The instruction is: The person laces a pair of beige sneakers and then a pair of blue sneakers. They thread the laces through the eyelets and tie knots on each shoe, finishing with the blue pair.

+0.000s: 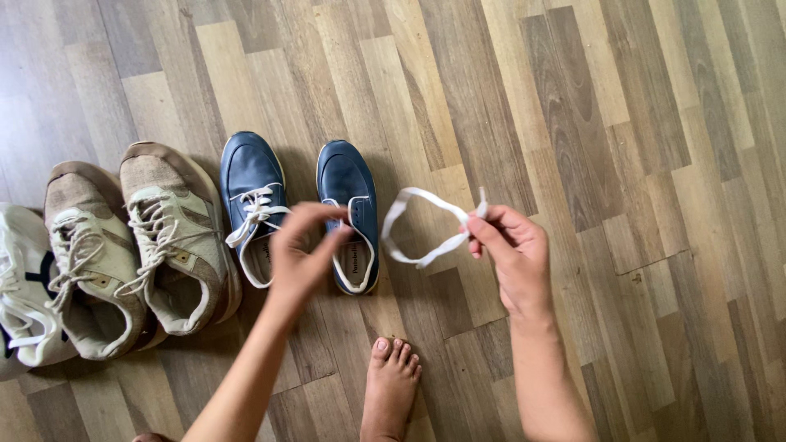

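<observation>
White shoelace [416,229], flat and woven, hangs in a loose loop above the wooden plank floor [639,123], running roughly left to right. The right hand [512,250] pinches both ends together between thumb and fingers at the loop's right side. The left hand [299,254] pinches the tongue edge of the right-hand navy leather shoe [348,184], which has no lace. Its partner, a navy leather shoe [250,176] just to the left, is laced in white. Further left sit two beige fabric sneakers [164,237] and a white sneaker [20,286], all toes pointing away. A bare foot [391,385] rests on the floor below.
</observation>
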